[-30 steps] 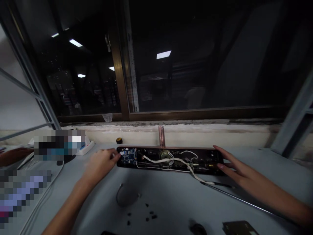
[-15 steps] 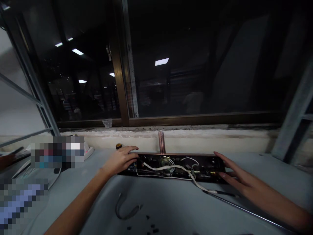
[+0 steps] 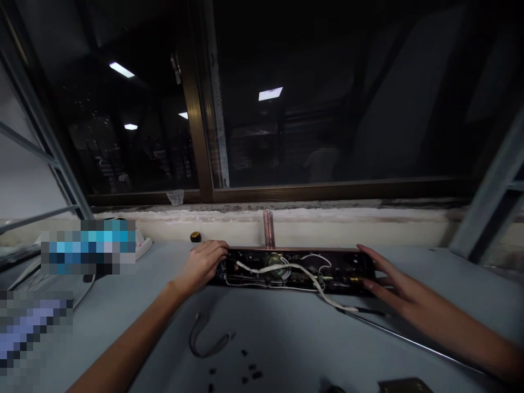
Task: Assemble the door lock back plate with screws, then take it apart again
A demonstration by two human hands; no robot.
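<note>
A long, narrow dark housing (image 3: 254, 281) lies across the table with its open side facing me. Inside it are white wires, a round brassy part (image 3: 277, 262) and, at the left end, a bit of blue circuit board. A thick white cable (image 3: 303, 269) runs out over the front edge to a black end. My left hand (image 3: 207, 265) is closed around the left end, fingertips at the top edge. At the right end, my right hand (image 3: 395, 284) grips with fingers on top and thumb at the front. A copper-coloured tube (image 3: 268, 229) stands behind the housing.
A flat grey cable (image 3: 200, 346) and several small black pieces (image 3: 256, 375) lie in front. A thin metal rod (image 3: 417, 341) slants to the right. A gold-and-black cap (image 3: 195, 237) stands behind my left hand. A power strip (image 3: 143, 245) sits left, below the window.
My left fingers have drawn in from over the housing's left end to curl around it. The view has shifted slightly, and a dark flat object now shows at the bottom right.
</note>
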